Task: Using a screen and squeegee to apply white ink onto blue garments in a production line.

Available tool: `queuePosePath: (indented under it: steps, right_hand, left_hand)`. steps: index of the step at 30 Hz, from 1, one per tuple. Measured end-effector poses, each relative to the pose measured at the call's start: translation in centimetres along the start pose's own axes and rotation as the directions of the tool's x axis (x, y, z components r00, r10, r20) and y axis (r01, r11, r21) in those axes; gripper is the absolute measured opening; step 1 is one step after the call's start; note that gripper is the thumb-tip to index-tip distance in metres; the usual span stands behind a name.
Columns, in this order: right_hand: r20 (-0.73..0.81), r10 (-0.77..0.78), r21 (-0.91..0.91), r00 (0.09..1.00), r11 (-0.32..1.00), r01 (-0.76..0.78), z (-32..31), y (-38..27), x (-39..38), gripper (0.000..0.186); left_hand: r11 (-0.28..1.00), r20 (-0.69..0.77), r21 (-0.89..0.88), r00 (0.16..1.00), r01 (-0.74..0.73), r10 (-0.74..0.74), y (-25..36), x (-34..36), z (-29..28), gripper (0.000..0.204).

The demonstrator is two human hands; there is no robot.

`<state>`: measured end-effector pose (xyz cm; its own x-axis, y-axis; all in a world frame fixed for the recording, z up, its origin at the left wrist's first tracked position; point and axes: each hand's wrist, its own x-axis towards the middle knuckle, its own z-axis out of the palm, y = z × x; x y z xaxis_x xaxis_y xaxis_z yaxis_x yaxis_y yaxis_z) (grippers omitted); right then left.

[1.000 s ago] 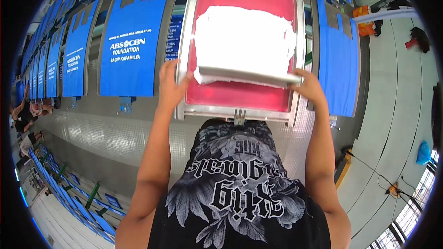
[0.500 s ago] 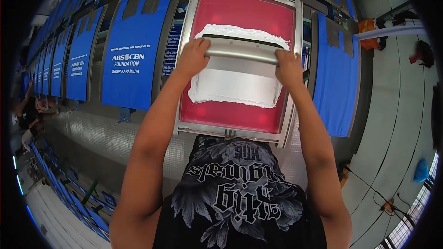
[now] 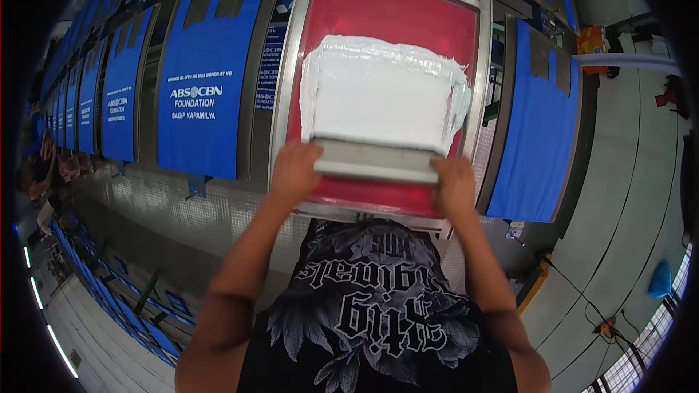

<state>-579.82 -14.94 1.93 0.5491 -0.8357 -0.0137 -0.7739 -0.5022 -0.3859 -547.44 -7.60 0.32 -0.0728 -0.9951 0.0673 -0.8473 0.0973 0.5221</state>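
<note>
In front of me lies a screen printing frame (image 3: 285, 102) with a metal rim and a red mesh (image 3: 386, 7). White ink (image 3: 382, 91) coats the middle of the mesh in a thick-edged patch. A wide metal squeegee (image 3: 378, 161) rests across the near edge of that ink. My left hand (image 3: 295, 171) is closed round its left end, and my right hand (image 3: 457, 183) grips its right end. The fingertips are slightly blurred. What lies under the frame is hidden.
Blue printed cloth pieces on boards stand in a row to the left, the nearest (image 3: 200, 80) beside the frame. Another blue cloth piece (image 3: 535, 124) lies to the right. Cables (image 3: 582, 306) run over the floor at the right. A person (image 3: 44, 175) is at the far left.
Both hands have drawn the squeegee toward me, from the upper part of the mesh to the near edge of the ink. White ink now covers the area it crossed.
</note>
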Motion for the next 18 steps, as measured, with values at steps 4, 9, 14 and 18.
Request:
queuePosePath:
  steps: [4,9,14,18]
  right_hand:
    - [-0.002,-0.004,-0.242,1.0,0.97,0.004,-1.8,5.2,11.9,0.035]
    - [0.129,0.041,-0.215,0.991,0.977,-0.013,-4.7,3.5,13.2,0.036]
    - [0.208,0.094,-0.069,0.974,0.994,-0.082,-1.2,-1.7,-2.6,0.047]
    - [0.076,0.119,-0.124,0.99,0.986,-0.109,-0.5,1.2,3.0,0.049]
  left_hand:
    - [0.998,-0.018,0.062,1.0,-0.015,0.016,-3.2,13.2,-0.6,0.027]
    - [0.996,0.068,0.066,0.996,0.059,-0.063,-2.8,13.9,-3.4,0.033]
    - [0.999,0.191,0.049,0.982,-0.005,-0.004,0.2,-1.9,-1.2,0.035]
    - [0.999,0.071,0.015,0.997,0.039,-0.04,-1.6,3.7,0.1,0.037]
